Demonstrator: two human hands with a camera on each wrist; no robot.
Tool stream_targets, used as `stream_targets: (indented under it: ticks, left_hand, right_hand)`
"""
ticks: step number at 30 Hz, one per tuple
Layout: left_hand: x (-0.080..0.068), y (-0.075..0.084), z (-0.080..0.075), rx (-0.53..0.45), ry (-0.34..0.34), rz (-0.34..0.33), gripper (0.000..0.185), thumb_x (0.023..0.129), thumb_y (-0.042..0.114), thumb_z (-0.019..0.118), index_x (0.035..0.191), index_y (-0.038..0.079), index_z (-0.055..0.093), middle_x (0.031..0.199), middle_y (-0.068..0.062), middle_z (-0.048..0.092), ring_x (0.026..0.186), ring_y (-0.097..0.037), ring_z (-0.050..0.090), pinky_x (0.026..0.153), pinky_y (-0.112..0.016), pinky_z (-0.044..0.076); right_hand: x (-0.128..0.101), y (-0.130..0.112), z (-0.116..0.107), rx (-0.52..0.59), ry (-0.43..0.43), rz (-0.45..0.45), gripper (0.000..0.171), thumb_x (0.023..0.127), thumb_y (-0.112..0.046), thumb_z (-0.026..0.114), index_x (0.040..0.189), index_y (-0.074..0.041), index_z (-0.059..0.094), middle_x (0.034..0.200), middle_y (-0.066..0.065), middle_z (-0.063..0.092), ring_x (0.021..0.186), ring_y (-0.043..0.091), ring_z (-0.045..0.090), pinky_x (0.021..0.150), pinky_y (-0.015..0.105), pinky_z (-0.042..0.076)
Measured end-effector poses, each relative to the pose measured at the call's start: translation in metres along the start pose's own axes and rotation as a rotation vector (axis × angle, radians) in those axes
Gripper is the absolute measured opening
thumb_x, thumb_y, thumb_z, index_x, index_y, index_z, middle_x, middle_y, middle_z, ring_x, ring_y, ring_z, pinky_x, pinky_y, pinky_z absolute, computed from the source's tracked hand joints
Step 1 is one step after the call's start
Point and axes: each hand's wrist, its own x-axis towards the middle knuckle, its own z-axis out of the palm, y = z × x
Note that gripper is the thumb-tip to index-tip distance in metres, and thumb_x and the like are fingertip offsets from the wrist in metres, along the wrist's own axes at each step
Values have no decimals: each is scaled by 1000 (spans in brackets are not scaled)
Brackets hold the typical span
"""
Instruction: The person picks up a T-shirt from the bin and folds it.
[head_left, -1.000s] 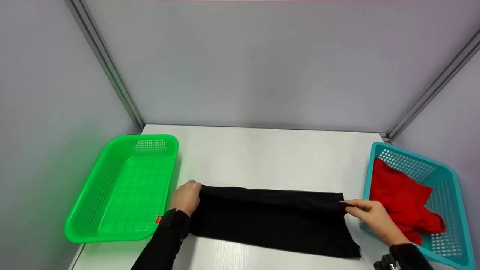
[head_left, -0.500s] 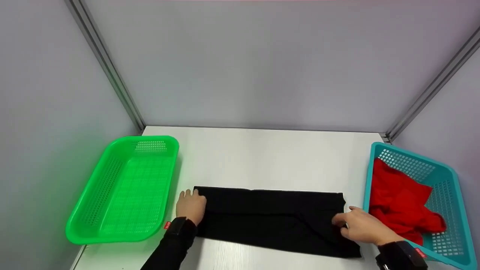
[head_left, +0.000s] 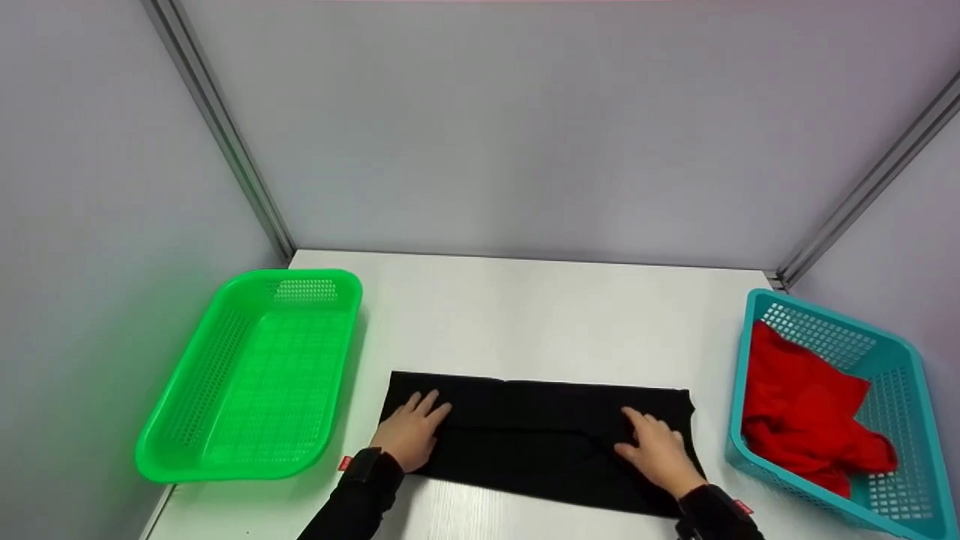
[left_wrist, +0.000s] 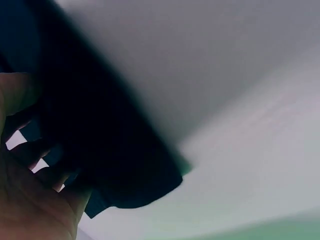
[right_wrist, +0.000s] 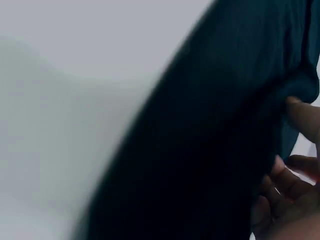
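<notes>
A folded black cloth (head_left: 525, 442) lies lengthwise along the front of the white table, with a crease running across its middle. My left hand (head_left: 411, 431) rests on the cloth's left end, fingers spread and fairly straight. On the right part of the cloth, my right hand (head_left: 660, 455) touches the fabric with its index finger stretched out and the thumb held apart. In the left wrist view the fingers (left_wrist: 30, 150) reach onto the dark fabric (left_wrist: 115, 135). The right wrist view has the thumb and fingers (right_wrist: 287, 180) at the dark fabric (right_wrist: 200, 130), which bunches slightly near the thumb.
To the left stands a green basket (head_left: 346, 360) with nothing in it. A turquoise basket (head_left: 919, 420) at the right holds a crumpled red cloth (head_left: 806, 409). Grey panels (head_left: 525, 135) enclose the white table (head_left: 525, 315) at the back and sides.
Both hands have let go of the cloth's far edge and moved inward onto it. The edge strip they held now lies flat, folded towards the front. The baskets stay put.
</notes>
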Motion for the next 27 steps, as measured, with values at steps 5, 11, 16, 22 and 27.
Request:
stream_targets:
  ticks: [5, 11, 16, 22, 27]
  left_hand:
    - [-2, 0, -3, -16, 5, 10, 49, 95, 9, 73, 143, 6, 61, 151, -23, 52, 136, -48, 51, 105, -58, 48]
    - [-3, -1, -5, -9, 8, 13, 49, 96, 9, 73, 143, 6, 60, 151, -23, 52, 136, -48, 52, 106, -58, 48]
    - [-3, -3, -2, 12, -18, 3, 52, 96, 15, 73, 145, 7, 59, 152, -22, 50, 137, -47, 50, 107, -58, 47]
    - [-3, -3, 2, 52, -81, 49, 66, 87, 36, 82, 145, 13, 60, 138, -18, 54, 124, -40, 53, 102, -58, 45]
    - [-5, 6, 3, 48, -146, 150, 77, 85, 44, 82, 152, 20, 53, 140, -14, 49, 126, -36, 48, 105, -58, 41]
  right_hand:
    - [-5, -7, 11, 146, 116, -155, 23, 86, -1, 78, 103, -13, 68, 90, -5, 62, 85, 15, 54, 78, 39, 42]
    - [-24, -6, 17, 102, 15, -540, 6, 99, -27, 72, 93, -25, 71, 91, -19, 57, 83, 3, 48, 70, 28, 44]
    - [-31, -4, 23, -180, 38, -500, 12, 101, -32, 69, 102, -21, 73, 93, -14, 55, 84, 6, 47, 73, 34, 47]
    - [-25, 0, 33, -437, 208, -354, 42, 98, -39, 71, 128, -9, 70, 112, 11, 64, 109, 32, 64, 112, 63, 36]
    - [-12, -9, 34, -244, 115, -106, 64, 103, -51, 60, 149, -6, 55, 152, 29, 47, 143, 56, 37, 110, 83, 8]
